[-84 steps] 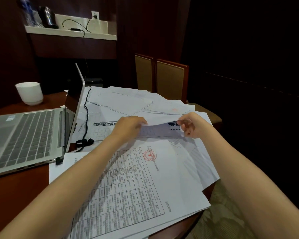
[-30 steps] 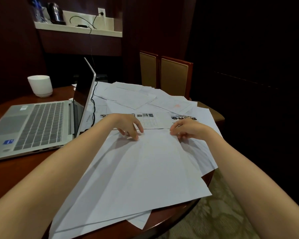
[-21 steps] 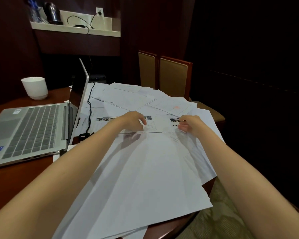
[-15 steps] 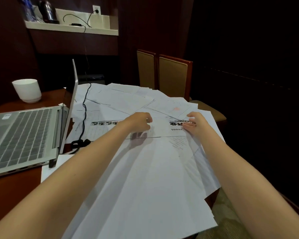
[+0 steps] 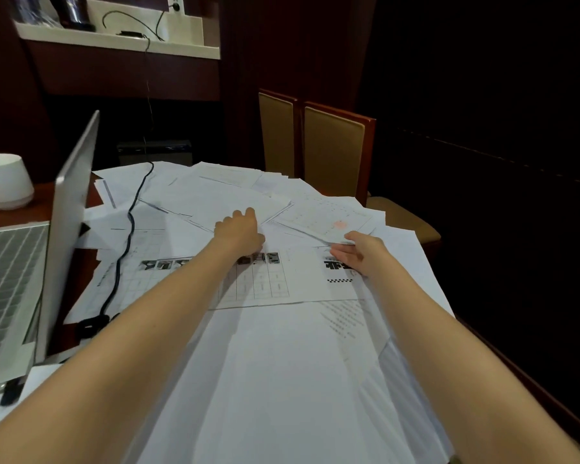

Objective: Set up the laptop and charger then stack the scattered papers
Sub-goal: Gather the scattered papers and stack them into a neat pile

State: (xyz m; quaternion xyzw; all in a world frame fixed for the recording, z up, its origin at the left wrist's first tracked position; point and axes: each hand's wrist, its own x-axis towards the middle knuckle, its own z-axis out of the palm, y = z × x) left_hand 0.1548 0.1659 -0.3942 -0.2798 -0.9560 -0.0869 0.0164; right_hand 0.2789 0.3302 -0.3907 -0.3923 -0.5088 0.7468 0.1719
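Nearest, to the right of the laptop's (image 5: 7, 283) near corner, a loose pile of blank sheets (image 5: 282, 390) covers the table (image 5: 42, 204) edge, and both bare forearms stretch out over it. The laptop stands open, its lid edge-on to the camera.

Just past the pile, level with the laptop's hinge and to its right, lies a printed sheet (image 5: 292, 283) with a grid and a row of small photos. The black charger cable (image 5: 128, 229) runs over the papers just right of the lid and ends in a dark bundle beside the laptop's right edge.

Beyond the printed sheet, the right hand (image 5: 360, 254), the one farther from the laptop, pinches the near edge of a stamped sheet (image 5: 329, 216) between thumb and fingers; that sheet bears a red seal. The left hand (image 5: 240, 231), between the laptop and the right hand, lies knuckles up on the scattered papers (image 5: 215, 192). Whether its fingers clasp a sheet or only press on it cannot be told. These papers overlap in a fan to the right of the lid and behind it.

A white cup (image 5: 4, 185) stands on the table beyond the keyboard, left of the lid. Two chairs (image 5: 335, 145) stand past the papers, well to the laptop's right. Farthest, above and behind the laptop, a shelf (image 5: 114, 40) carries the cable up to a wall socket (image 5: 175, 3).
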